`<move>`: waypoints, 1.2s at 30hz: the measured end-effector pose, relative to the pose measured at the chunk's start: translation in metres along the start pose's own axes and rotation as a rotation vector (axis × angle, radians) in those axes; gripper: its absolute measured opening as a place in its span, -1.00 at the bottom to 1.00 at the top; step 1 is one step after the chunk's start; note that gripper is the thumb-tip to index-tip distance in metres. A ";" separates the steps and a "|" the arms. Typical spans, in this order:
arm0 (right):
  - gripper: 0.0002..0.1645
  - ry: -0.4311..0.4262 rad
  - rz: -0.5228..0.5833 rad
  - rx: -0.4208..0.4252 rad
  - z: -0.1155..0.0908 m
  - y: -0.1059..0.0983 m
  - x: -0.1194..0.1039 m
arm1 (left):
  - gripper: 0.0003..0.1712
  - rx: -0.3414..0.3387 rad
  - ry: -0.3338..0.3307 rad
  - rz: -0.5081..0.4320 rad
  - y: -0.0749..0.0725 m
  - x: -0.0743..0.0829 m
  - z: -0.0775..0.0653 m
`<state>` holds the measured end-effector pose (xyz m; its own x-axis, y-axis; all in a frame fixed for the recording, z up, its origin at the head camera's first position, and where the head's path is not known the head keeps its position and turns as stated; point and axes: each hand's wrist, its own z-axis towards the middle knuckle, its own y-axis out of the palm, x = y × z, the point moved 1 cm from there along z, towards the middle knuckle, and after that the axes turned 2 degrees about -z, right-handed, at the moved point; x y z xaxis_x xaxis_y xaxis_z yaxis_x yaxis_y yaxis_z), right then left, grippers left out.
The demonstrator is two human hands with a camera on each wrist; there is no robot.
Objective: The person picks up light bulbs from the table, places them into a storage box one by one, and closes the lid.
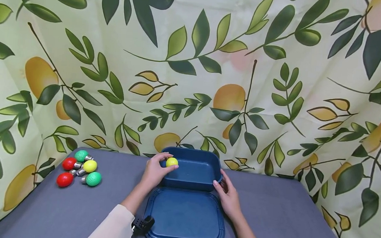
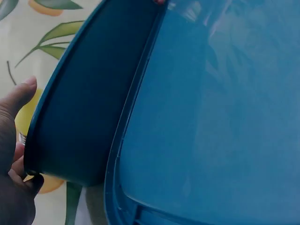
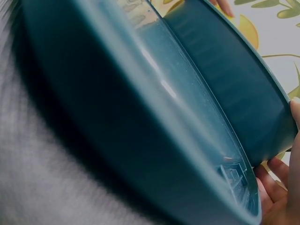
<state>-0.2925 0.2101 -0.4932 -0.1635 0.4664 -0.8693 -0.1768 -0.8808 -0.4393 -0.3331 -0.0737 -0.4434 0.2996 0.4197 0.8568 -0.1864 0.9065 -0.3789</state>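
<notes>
A yellow light bulb [image 1: 172,162] is pinched between the thumb and fingers of my left hand [image 1: 153,172], over the left end of a dark blue open box [image 1: 186,185]. In the left wrist view the yellow bulb [image 2: 27,115] shows partly behind the thumb, beside the box's rim, its metal base just visible. My right hand [image 1: 229,198] holds the box at its right front corner, thumb at the rim and fingers along the right side. The inside of the box shows a bare floor. A matching blue lid [image 1: 185,216] lies flat right in front of it.
Several bulbs lie in a loose group on the grey tabletop [image 1: 280,217] at the left: a red bulb [image 1: 65,180], a green bulb [image 1: 93,179] and a yellow bulb [image 1: 90,166] among them. A leaf-patterned cloth [image 1: 193,82] hangs behind the table.
</notes>
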 end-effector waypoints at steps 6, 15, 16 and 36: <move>-0.27 -0.010 0.004 0.007 0.000 0.000 0.001 | -0.49 -0.043 0.017 0.068 0.005 0.002 0.015; -0.27 -0.011 0.014 0.009 -0.001 0.000 0.001 | -0.49 -0.150 -0.019 0.180 0.014 0.003 0.028; -0.27 -0.009 0.013 0.011 -0.001 0.000 0.001 | -0.49 -0.155 -0.034 0.194 0.015 0.003 0.028; -0.27 0.001 -0.001 0.023 -0.003 0.004 -0.006 | -0.52 -0.243 -0.057 0.562 0.020 0.007 0.035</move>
<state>-0.2894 0.2033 -0.4899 -0.1626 0.4670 -0.8692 -0.1994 -0.8783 -0.4346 -0.3669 -0.0541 -0.4326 0.1653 0.8394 0.5177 -0.0806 0.5347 -0.8412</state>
